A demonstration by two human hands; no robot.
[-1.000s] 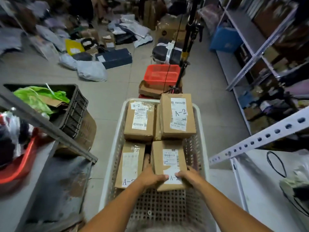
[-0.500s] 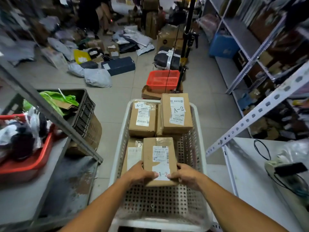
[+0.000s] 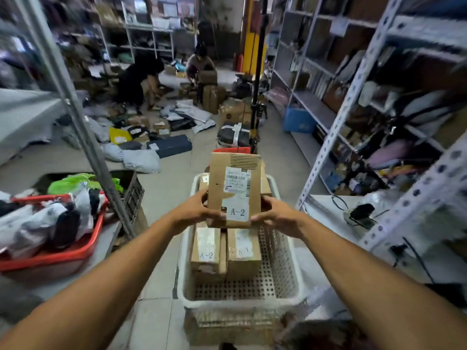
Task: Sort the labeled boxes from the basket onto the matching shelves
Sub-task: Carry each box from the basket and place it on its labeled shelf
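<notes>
- The left hand (image 3: pixel 195 210) grips the lower left edge of the held box (image 3: pixel 233 190), fingers curled around its side and thumb on the front face.
- The right hand (image 3: pixel 276 215) grips the lower right edge of the same box, fingers wrapped behind it, thumb at the bottom corner.
- The held box is upright above the basket (image 3: pixel 285 261), clear of the boxes below, its label facing the camera and reading "A-2".
- The basket is white and perforated and stands on the floor between the arms.
- Inside it, a left box (image 3: pixel 206 251) marked "A-2" lies just beside a right box (image 3: pixel 243 251), whose marking is too faint to read.
- More boxes at the far end of the basket are mostly hidden behind the held one.
- Metal shelves (image 3: pixel 353 79) packed with goods run along the right.
- A red tub (image 3: pixel 63 253) of bagged goods sits on a low shelf at left; behind it is a dark crate (image 3: pixel 134 190) with green material.
- Parcels (image 3: pixel 151 137) lie scattered on the floor ahead, where two people crouch.
</notes>
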